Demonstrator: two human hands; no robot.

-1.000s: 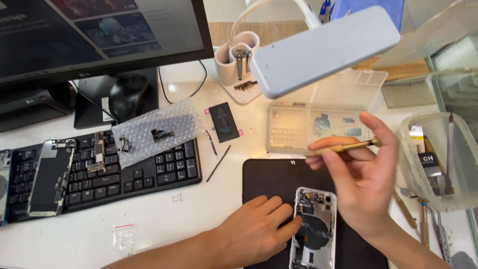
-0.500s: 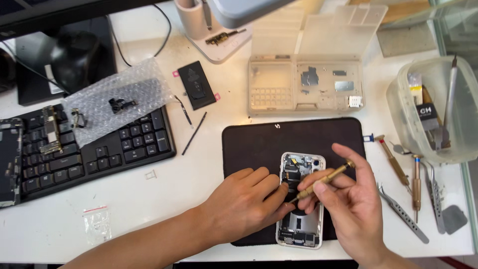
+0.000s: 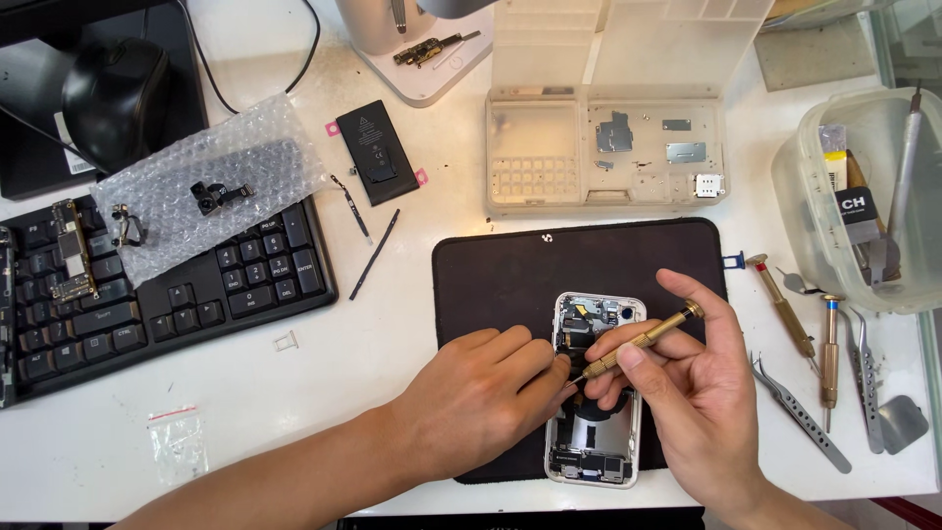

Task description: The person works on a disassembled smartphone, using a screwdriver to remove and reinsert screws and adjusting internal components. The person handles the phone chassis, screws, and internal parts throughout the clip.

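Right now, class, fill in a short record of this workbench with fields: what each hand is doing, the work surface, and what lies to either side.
Left hand: left hand rests fingertips on the opened phone, steadying it.
Right hand: right hand has its grip on a brass screwdriver, tip down inside the phone.
Surface: black mat on a white table.
Left side: keyboard, bubble wrap, phone battery.
Right side: tweezers, spare screwdrivers, clear tub of tools.
Behind: clear parts tray.
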